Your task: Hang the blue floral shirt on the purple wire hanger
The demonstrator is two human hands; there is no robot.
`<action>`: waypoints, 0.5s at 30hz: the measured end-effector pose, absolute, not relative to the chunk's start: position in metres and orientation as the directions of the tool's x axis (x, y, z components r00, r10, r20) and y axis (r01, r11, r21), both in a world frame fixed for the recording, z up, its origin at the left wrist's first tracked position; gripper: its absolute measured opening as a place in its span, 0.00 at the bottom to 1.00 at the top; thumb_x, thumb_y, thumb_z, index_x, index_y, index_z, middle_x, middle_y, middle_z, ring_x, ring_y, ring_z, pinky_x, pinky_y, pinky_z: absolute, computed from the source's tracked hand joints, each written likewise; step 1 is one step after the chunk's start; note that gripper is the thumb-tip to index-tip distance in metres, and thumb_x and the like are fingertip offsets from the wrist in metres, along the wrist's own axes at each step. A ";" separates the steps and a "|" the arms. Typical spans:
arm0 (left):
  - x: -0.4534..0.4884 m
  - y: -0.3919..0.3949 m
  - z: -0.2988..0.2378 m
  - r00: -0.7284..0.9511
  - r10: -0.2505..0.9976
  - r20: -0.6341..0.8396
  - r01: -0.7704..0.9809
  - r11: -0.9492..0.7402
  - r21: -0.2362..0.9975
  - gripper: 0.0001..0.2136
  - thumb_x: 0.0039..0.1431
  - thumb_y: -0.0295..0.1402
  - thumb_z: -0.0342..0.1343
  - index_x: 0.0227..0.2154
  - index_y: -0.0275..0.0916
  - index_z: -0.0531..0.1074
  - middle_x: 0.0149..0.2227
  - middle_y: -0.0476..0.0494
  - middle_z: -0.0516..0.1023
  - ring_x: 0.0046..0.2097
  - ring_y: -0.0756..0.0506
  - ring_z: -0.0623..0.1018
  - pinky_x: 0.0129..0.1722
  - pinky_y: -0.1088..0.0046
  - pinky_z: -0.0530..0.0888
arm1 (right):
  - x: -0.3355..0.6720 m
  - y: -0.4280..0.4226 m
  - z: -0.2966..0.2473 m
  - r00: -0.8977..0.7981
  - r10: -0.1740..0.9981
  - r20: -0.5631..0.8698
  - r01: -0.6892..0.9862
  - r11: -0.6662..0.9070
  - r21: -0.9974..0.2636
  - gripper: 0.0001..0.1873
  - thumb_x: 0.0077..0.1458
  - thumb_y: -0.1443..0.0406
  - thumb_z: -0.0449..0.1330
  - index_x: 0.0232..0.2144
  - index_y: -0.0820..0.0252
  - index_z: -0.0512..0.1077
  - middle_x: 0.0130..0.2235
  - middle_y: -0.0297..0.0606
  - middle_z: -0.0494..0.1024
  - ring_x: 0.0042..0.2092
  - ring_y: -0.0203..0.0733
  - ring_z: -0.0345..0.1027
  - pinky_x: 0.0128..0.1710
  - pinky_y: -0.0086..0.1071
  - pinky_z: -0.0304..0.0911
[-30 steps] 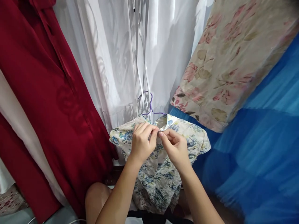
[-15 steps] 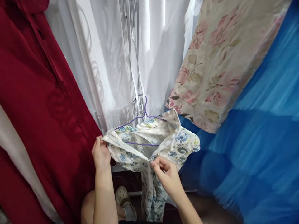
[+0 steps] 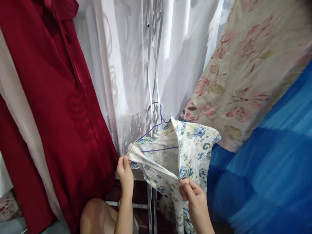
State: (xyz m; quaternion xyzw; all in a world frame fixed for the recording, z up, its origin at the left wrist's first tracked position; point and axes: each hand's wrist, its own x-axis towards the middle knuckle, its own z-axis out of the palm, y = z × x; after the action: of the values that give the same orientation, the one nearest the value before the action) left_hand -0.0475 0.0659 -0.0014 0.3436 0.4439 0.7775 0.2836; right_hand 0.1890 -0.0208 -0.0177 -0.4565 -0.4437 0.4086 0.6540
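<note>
A white dress with blue and yellow flowers [image 3: 197,143] hangs on a purple wire hanger [image 3: 159,149], its neckline pulled wide. My left hand [image 3: 125,169] pinches the cloth at the left shoulder, close to the hanger's end. At the lower point of the neck opening, my right hand [image 3: 193,192] pinches the edge between thumb and fingers. The hanger's lower bar shows through the opening. Cloth covers the hanger's right arm. Below my right hand the rest of the garment hangs in folds.
The hanger hooks on a white metal stand [image 3: 154,74] before white curtains [image 3: 126,65]. A dark red dress [image 3: 80,139] hangs at the left. On the right are a pink-flowered cream garment [image 3: 234,87] and blue tulle [image 3: 263,172]. A bent knee [image 3: 97,216] is below.
The view has shifted, so most things sit farther right. The right side of the flowered dress now lies flatter and spread over the hanger. Both hands keep their pinch on the neckline.
</note>
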 end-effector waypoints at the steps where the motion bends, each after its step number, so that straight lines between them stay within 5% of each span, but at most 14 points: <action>1: -0.048 0.064 0.003 -0.591 0.716 0.371 0.009 -0.454 0.891 0.16 0.59 0.47 0.56 0.32 0.37 0.71 0.30 0.47 0.71 0.35 0.46 0.72 0.39 0.71 0.70 | 0.187 -0.020 -0.020 0.260 0.944 0.203 -0.125 0.242 -0.962 0.22 0.58 0.53 0.60 0.19 0.57 0.60 0.19 0.29 0.55 0.24 0.35 0.46 0.25 0.32 0.43; 7: -0.056 0.090 0.041 -0.530 0.636 0.561 0.261 -0.507 0.822 0.28 0.49 0.39 0.66 0.52 0.38 0.63 0.50 0.36 0.71 0.52 0.39 0.73 0.53 0.62 0.67 | 0.165 -0.023 -0.018 0.081 0.977 0.199 -0.072 0.204 -0.976 0.22 0.58 0.52 0.59 0.20 0.58 0.63 0.17 0.30 0.58 0.22 0.34 0.47 0.23 0.30 0.42; 9: -0.062 0.106 0.048 -0.492 0.662 0.565 0.254 -0.512 0.821 0.21 0.51 0.35 0.63 0.48 0.37 0.69 0.48 0.36 0.74 0.53 0.39 0.73 0.56 0.62 0.66 | 0.159 -0.025 -0.014 0.025 0.976 0.215 -0.057 0.216 -0.975 0.22 0.58 0.51 0.59 0.20 0.58 0.63 0.16 0.30 0.59 0.21 0.34 0.48 0.22 0.30 0.42; 12: -0.076 0.125 0.047 -0.468 0.772 0.430 0.052 -0.462 0.886 0.09 0.54 0.30 0.54 0.37 0.35 0.76 0.39 0.39 0.79 0.45 0.41 0.77 0.50 0.65 0.70 | 0.157 -0.026 -0.011 0.000 0.974 0.227 -0.052 0.227 -0.973 0.22 0.59 0.52 0.59 0.20 0.58 0.63 0.16 0.30 0.60 0.20 0.33 0.49 0.23 0.30 0.43; 15: -0.085 0.128 0.038 -0.444 0.883 0.156 -0.375 -0.341 0.862 0.09 0.50 0.30 0.56 0.34 0.33 0.76 0.33 0.40 0.80 0.38 0.42 0.79 0.42 0.66 0.74 | 0.157 -0.024 -0.011 0.003 0.976 0.216 -0.060 0.216 -0.975 0.22 0.58 0.51 0.59 0.19 0.58 0.62 0.15 0.30 0.60 0.20 0.33 0.48 0.23 0.30 0.43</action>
State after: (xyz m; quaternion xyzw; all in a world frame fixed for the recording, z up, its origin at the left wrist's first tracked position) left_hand -0.0853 0.1283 0.0380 0.3220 0.3937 0.7529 0.4177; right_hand 0.1565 -0.0242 -0.0109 -0.4266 -0.5371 0.4585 0.5651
